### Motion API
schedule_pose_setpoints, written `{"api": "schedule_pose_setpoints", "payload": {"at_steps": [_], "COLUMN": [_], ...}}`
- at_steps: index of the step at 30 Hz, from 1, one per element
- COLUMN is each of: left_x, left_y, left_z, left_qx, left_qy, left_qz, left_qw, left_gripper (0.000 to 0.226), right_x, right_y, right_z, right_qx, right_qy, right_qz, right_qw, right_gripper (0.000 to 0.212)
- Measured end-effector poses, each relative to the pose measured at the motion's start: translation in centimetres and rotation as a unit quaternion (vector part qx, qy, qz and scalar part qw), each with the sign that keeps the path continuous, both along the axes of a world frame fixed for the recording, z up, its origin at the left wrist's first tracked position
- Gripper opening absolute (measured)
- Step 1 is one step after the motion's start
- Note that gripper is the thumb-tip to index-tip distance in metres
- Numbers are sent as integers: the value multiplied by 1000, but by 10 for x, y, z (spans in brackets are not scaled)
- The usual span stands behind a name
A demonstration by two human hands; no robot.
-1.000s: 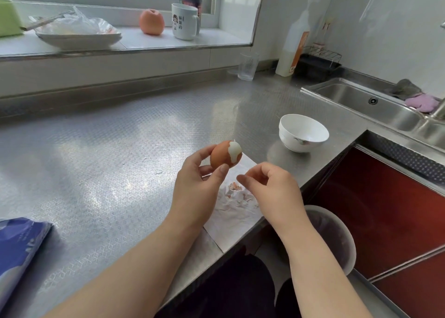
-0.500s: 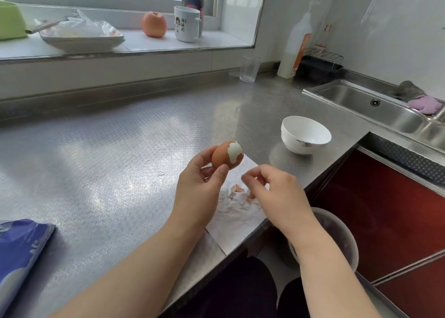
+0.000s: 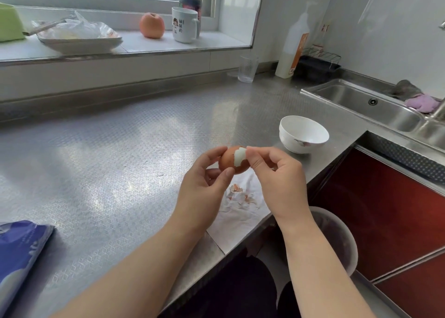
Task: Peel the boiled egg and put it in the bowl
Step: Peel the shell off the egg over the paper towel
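Note:
A brown boiled egg [image 3: 231, 160] with a bare white patch on its right end is held above the steel counter. My left hand [image 3: 203, 186] grips it from the left and below. My right hand [image 3: 277, 175] pinches the shell at the edge of the white patch with thumb and forefinger. Under the hands lies a white paper napkin [image 3: 238, 211] with several brown shell bits on it. The empty white bowl [image 3: 304, 134] stands on the counter to the right, beyond the hands.
A steel sink [image 3: 366, 103] lies at the far right with a purple cloth [image 3: 422, 103]. A glass [image 3: 248, 68] and a white bottle [image 3: 295, 48] stand at the back. A bin [image 3: 334, 238] sits below the counter edge. A blue packet [image 3: 19, 252] lies at the left.
My right hand rose from the napkin, where it had left shell bits, back to the egg and now pinches the shell. The egg's white patch looks larger.

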State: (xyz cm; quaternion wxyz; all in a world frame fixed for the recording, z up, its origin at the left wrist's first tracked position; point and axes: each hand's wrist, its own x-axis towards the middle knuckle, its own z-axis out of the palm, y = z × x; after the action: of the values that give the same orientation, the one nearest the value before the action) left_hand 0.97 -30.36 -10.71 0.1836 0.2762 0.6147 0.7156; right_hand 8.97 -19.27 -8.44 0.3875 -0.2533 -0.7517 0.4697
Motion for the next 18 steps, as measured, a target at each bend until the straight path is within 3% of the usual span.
{"api": "schedule_pose_setpoints", "payload": {"at_steps": [4,18], "left_x": [2,0], "left_y": [0,2], "left_z": [1,0], "left_qx": [4,-7], "left_qy": [-10,9], "left_qz": [-10,-6], "left_qw": [1000,1000], "left_gripper": [50,45], "right_x": [1,-4], "right_y": [0,-2], "right_z": [-3,-8], "right_qx": [8,32], "right_qy": [7,7], "right_qz": [-11,-35], "right_qw": [1000,999], "right_gripper": [15,16]}}
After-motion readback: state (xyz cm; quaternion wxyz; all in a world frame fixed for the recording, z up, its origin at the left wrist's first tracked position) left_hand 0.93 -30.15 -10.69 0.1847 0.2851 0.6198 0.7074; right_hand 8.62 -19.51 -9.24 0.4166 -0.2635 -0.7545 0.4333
